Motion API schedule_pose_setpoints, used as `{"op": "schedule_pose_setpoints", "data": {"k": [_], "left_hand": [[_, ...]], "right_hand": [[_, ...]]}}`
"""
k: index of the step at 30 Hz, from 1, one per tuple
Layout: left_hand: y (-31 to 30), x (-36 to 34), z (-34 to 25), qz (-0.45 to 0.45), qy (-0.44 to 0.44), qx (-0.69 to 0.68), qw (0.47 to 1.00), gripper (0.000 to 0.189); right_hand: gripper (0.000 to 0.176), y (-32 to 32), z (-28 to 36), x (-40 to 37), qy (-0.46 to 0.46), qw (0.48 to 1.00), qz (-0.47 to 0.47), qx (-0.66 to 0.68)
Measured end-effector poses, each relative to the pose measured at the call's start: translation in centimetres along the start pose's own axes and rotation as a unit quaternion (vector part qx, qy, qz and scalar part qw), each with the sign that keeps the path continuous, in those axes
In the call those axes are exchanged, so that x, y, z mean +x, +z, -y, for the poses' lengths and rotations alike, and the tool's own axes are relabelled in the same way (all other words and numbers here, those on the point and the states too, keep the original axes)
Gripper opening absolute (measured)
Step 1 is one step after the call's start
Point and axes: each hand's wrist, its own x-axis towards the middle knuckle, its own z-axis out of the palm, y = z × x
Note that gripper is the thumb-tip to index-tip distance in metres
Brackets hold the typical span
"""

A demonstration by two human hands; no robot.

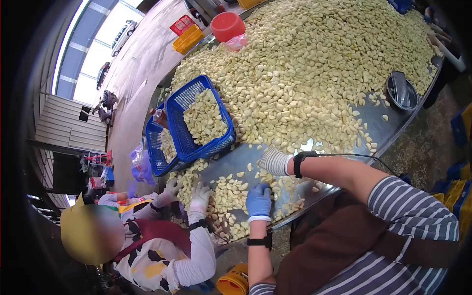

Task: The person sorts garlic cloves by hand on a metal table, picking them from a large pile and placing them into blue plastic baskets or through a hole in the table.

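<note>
Pale peeled cloves (305,83), which look like garlic, lie in a large heap on a metal table (221,162). My left hand (259,200), in a blue glove with a white cuff, rests low among loose cloves near the table's edge. Its fingers point away from me, slightly bent, with nothing visible in them. Just above and to the right, my right hand (274,161) wears a pale knitted glove and reaches down at the edge of the heap. Its fingertips are turned down and hidden, so I cannot see whether they hold a clove.
Two blue baskets (173,105) containing cloves stand on the table's left. A co-worker's gloved hands (200,197) touch cloves beside my left. A metal bowl (403,93) sits at the right edge, a red basin (227,27) at the far side. A yellow bucket (233,281) stands below.
</note>
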Motion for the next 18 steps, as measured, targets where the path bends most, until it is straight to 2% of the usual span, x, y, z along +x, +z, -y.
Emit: {"op": "schedule_pose_setpoints", "data": {"k": [1,2,4,6,7,8,10,11,12,14,18], "left_hand": [[1.1,0.8,-0.9,0.004,0.023,0.012,1.000,0.023],[1.8,1.6,-1.6,0.025,0.018,0.051,0.998,0.021],[2.9,2.8,-1.9,0.055,-0.011,0.123,0.991,0.019],[3.4,3.6,-2.1,0.074,-0.014,0.143,0.987,0.018],[3.5,3.9,-2.2,0.096,-0.016,0.168,0.981,0.017],[3.6,4.1,-2.3,0.094,-0.016,0.169,0.981,0.017],[3.9,4.4,-2.6,0.117,-0.025,0.171,0.978,0.016],[3.9,4.4,-3.3,0.115,-0.062,0.151,0.980,0.016],[4.1,4.5,-3.7,0.116,-0.058,0.152,0.980,0.016],[4.2,4.6,-4.4,0.132,-0.092,0.148,0.976,0.018],[3.4,4.2,-5.0,0.188,-0.120,0.100,0.970,0.025]], "right_hand": [[0.013,0.3,-0.2,0.3,0.025,0.999,0.012,0.031],[0.013,0.4,-0.4,0.5,0.049,0.997,0.026,0.061],[0.013,-0.5,-0.6,0.1,0.041,0.997,0.031,0.059],[0.012,-0.6,-1.1,-0.2,0.074,0.991,0.074,0.085],[0.017,-0.6,-1.3,-0.2,0.120,0.982,0.085,0.119],[0.017,-0.7,-1.7,-0.3,0.119,0.982,0.083,0.120],[0.024,-1.1,-2.4,-0.6,0.165,0.954,0.122,0.217],[0.028,-1.4,-2.2,-0.5,0.165,0.958,0.146,0.182],[0.028,-1.0,-2.2,-0.6,0.169,0.958,0.144,0.183],[0.024,-0.6,-2.0,-0.4,0.159,0.967,0.087,0.180],[0.027,-0.7,-1.9,0.3,0.154,0.965,0.148,0.152]]}}
